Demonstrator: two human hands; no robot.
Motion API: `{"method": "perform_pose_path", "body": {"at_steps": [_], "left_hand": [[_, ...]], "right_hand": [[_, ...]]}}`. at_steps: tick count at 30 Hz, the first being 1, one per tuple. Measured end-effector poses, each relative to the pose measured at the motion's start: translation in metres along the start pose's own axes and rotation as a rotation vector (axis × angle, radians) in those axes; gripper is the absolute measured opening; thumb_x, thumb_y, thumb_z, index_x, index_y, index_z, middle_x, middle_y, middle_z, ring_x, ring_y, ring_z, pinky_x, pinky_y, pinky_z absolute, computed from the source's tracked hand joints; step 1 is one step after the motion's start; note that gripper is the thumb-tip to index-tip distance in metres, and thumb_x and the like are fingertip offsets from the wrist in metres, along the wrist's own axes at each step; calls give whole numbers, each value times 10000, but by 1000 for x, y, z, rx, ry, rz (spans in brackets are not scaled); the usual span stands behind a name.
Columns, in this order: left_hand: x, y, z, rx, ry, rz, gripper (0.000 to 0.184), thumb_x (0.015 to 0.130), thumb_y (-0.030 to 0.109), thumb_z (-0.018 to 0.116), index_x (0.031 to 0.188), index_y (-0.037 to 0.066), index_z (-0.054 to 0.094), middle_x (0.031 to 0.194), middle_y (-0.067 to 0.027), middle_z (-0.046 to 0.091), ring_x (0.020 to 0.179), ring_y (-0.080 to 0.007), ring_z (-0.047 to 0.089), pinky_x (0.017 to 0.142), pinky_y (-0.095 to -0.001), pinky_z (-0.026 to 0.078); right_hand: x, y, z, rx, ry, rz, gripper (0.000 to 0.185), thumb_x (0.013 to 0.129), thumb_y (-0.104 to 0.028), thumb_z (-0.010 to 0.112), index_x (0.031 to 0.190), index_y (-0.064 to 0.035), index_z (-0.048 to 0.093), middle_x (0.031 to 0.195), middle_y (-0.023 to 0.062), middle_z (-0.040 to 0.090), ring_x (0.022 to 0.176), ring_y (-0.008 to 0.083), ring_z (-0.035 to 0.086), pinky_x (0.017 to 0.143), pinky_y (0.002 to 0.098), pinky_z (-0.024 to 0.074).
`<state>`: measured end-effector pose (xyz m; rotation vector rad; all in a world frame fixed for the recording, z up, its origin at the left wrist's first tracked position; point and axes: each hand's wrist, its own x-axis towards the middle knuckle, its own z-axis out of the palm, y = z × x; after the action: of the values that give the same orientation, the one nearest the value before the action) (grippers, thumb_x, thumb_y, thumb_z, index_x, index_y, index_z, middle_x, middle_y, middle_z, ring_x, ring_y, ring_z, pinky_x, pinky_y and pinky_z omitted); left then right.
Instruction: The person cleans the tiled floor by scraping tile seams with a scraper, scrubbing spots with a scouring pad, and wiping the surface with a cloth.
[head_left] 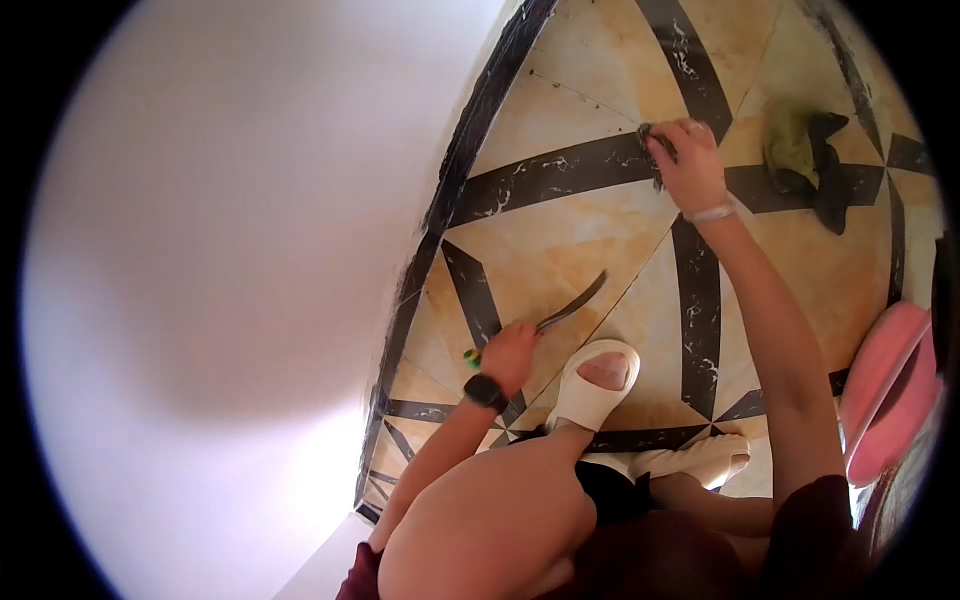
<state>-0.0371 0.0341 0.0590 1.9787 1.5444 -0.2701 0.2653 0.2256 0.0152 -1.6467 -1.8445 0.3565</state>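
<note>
My left hand [508, 356], with a dark watch at the wrist, is closed around the handle of a sickle [575, 306]. Its narrow curved blade points away from me over the tiled floor, and a green and yellow handle end [472, 357] shows behind the fist. Farther ahead, my right hand [690, 165] pinches a dark, crumpled wad [655, 150] that looks like steel wool, low over a black tile strip. Whether the wad touches the floor I cannot tell for sure. A pale band circles the right wrist.
A white wall [230, 250] with a black base strip [435, 220] runs along the left. A black and olive cloth-like item [805, 155] lies beyond my right hand. At the right edge stands a pink basin [885, 390]. My feet wear cream slippers [590, 405]. Dark crumbs [557, 84] dot the tiles.
</note>
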Motion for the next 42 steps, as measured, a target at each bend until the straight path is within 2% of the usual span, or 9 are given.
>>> {"method": "perform_pose_path", "body": {"at_steps": [6,9,12,17,20,24,27,34,42], "left_hand": [[54,26,11,-42,161,217,197,900,191,505,1017,33,514,928,-123,579,810,-281,586,678,-368,479],[45,46,2,-1358,341,-96,296,929,185,495,1178,27,466,1002,-74,579,880,-185,589,724,-304,485],[33,47,-43,-1471,307,-252,383,945,187,474,1287,42,380,1044,-42,555,914,-128,572,758,-270,479],[-39,-129,33,-1230,807,-926,411,892,227,556,1210,44,371,966,-129,559,729,-222,585,665,-345,484],[-42,-224,69,202,225,-1029,392,777,192,606,1015,-87,469,1027,-211,533,965,-339,511,790,-482,365],[54,-160,71,50,503,-1066,323,774,149,572,1008,-63,503,1014,-213,508,985,-357,471,797,-459,355],[118,-84,33,-385,872,-852,289,781,78,535,1043,-40,508,1012,-205,490,987,-356,458,823,-446,354],[235,56,-52,-213,832,250,484,669,-114,429,1138,-12,494,1087,-220,469,1030,-381,439,902,-425,350],[219,100,-76,-644,941,275,319,825,-63,490,1119,38,559,1107,-174,488,931,-307,537,772,-334,455]], "right_hand": [[-54,-76,-17,554,-174,462,220,820,-214,621,953,-39,630,866,127,619,752,262,599,666,323,463],[-89,-105,7,473,-278,441,286,870,-215,552,1085,-28,581,997,150,607,896,269,588,787,331,457],[-127,-163,27,739,-388,288,359,886,-197,500,1194,-13,500,1112,185,549,964,317,545,832,369,443],[-123,-167,-1,756,-315,306,341,831,-109,522,1152,5,510,1122,203,537,974,352,534,878,412,421],[-113,-123,-31,794,-502,515,263,803,-58,545,1061,-7,559,1063,169,555,888,291,585,763,355,485],[-119,-80,-55,541,-218,426,142,800,-4,545,920,-23,617,979,136,574,763,227,609,665,300,502],[-126,-54,-67,562,-47,568,133,807,14,542,915,-17,615,945,119,580,739,202,608,628,276,504],[-149,-16,-100,545,149,769,132,828,33,537,934,-4,606,922,96,594,772,153,617,646,251,505],[-129,-19,-101,443,119,685,106,823,11,561,916,-4,610,863,115,599,775,182,617,672,258,502]]}}
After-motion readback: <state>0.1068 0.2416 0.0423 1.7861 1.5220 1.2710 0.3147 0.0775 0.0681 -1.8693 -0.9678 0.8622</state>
